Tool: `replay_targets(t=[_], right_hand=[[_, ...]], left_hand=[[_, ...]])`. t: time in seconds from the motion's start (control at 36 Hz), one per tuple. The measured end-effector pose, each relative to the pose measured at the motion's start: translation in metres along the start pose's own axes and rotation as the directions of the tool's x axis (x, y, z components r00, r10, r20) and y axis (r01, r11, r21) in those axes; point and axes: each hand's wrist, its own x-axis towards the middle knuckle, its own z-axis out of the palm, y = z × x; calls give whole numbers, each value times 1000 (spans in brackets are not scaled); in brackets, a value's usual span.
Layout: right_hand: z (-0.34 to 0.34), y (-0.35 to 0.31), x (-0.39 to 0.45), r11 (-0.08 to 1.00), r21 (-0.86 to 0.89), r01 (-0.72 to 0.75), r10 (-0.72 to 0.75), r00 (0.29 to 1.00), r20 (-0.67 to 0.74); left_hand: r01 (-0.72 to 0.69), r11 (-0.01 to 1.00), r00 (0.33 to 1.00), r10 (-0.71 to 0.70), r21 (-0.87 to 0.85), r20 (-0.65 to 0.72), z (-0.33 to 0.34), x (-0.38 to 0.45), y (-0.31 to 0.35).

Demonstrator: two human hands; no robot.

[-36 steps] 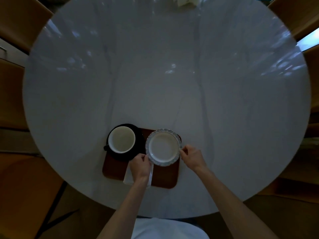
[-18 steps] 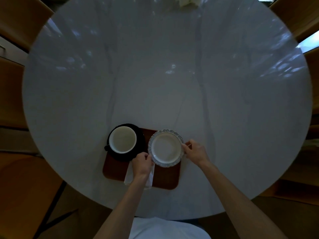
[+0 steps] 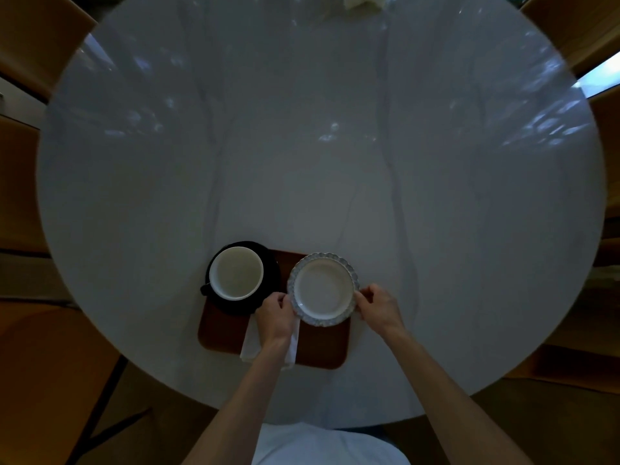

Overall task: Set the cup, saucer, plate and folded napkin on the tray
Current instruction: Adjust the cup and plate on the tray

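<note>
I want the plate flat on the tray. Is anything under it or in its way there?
Partly. The napkin lies on the tray beside the plate, under the left hand; whether it reaches under the rim is hidden. Cup and saucer stand apart.

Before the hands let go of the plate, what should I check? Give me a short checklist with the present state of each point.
1. Both hands on the plate rim, left hand and right hand: ok.
2. Plate fully over the tray: not ok, its right edge overhangs.
3. Plate resting flat on the tray: cannot tell.
4. Cup sits in the black saucer: ok.
5. Saucer fully on the tray: not ok, it overhangs the far left corner.
6. Folded napkin on the tray: not ok, its near end overhangs.
</note>
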Motion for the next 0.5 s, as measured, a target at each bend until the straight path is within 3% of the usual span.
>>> replay_targets(t=[0.5], right_hand=[[-1, 2, -7, 995, 101, -3, 5, 1000, -26]], left_hand=[[-3, 999, 1000, 2, 36, 27, -3, 0, -3]])
